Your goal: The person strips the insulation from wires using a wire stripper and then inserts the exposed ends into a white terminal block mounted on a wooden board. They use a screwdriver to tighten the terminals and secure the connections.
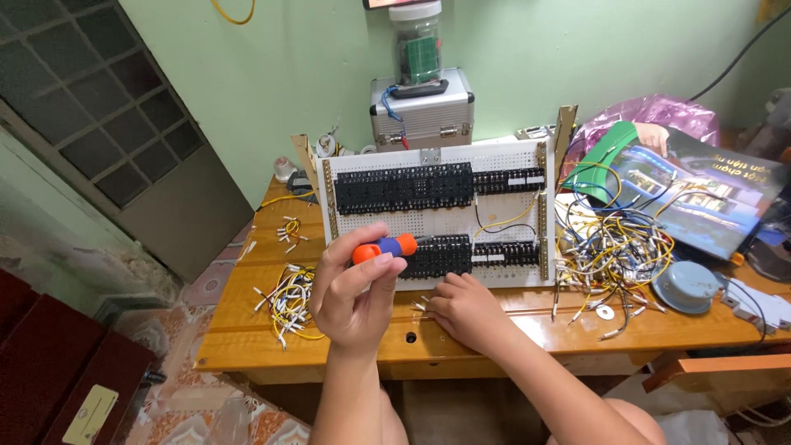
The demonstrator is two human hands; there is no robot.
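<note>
Green wall point(280, 74) — glossy wooden table point(247, 330)

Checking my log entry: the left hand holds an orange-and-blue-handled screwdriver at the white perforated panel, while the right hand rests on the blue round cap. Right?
Not quite. In the head view the right hand rests on the wooden table below the white perforated panel, not on the blue round cap. The left hand holds the orange-and-blue-handled screwdriver.

Screwdriver point(386, 247) tip hidden against the black terminal blocks point(441, 255) at centre, right hand point(461, 311) fingertips covering small wires on the desk point(247, 338), jar point(416, 37) top cut off at upper edge, both forearms cut off below.
</note>
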